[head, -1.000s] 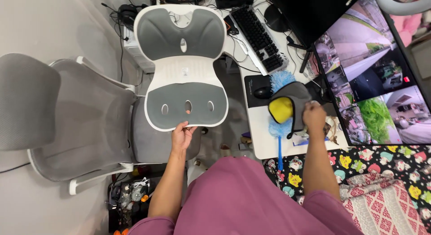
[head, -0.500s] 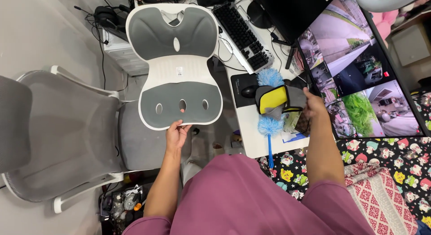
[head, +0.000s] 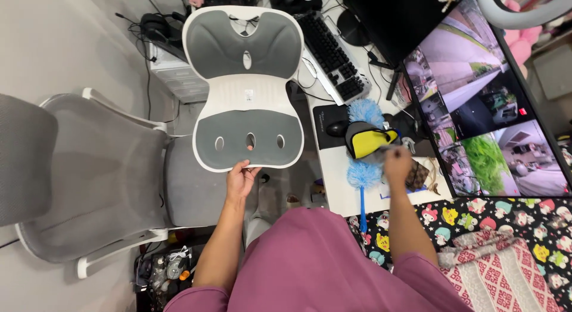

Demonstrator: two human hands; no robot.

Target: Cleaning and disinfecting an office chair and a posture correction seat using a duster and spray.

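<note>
left hand gripping seat cushion, right hand clutching cloth, cluttered white desk

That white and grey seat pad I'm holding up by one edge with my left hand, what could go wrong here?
The seat pad hangs from only the left hand at its bottom rim, so it could tip or slip, possibly onto the keyboard close beside it. The right hand holds a grey and yellow cloth over the blue duster and mouse; a swing there could knock the mouse or snag cables.
</note>
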